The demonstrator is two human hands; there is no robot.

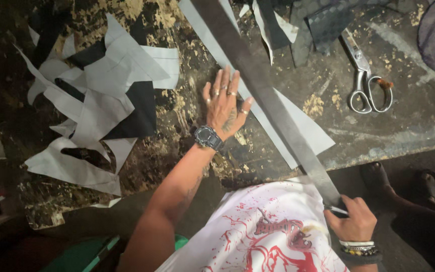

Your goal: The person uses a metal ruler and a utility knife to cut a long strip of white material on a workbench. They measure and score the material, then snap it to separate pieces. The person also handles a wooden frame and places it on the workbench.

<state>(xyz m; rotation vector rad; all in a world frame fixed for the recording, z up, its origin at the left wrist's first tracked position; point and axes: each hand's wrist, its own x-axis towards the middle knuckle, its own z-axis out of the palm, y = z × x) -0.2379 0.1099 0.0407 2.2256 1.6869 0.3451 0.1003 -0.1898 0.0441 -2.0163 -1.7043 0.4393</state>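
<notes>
My left hand [226, 103], with rings and a dark wristwatch, lies flat with fingers spread on the worn table, its fingertips against a long dark metal straightedge [258, 85]. The straightedge runs diagonally from the top middle to the lower right, over a long white strip of material [298, 126]. My right hand [354, 217], wearing bracelets, grips the near end of the straightedge along with a thin white marker or pen, off the table's front edge.
Metal scissors [364, 80] lie at the right on the table. A pile of white and black cut pieces [101, 95] covers the left side. Dark patterned material [323, 20] sits at top. Another person's feet [399, 184] are at lower right.
</notes>
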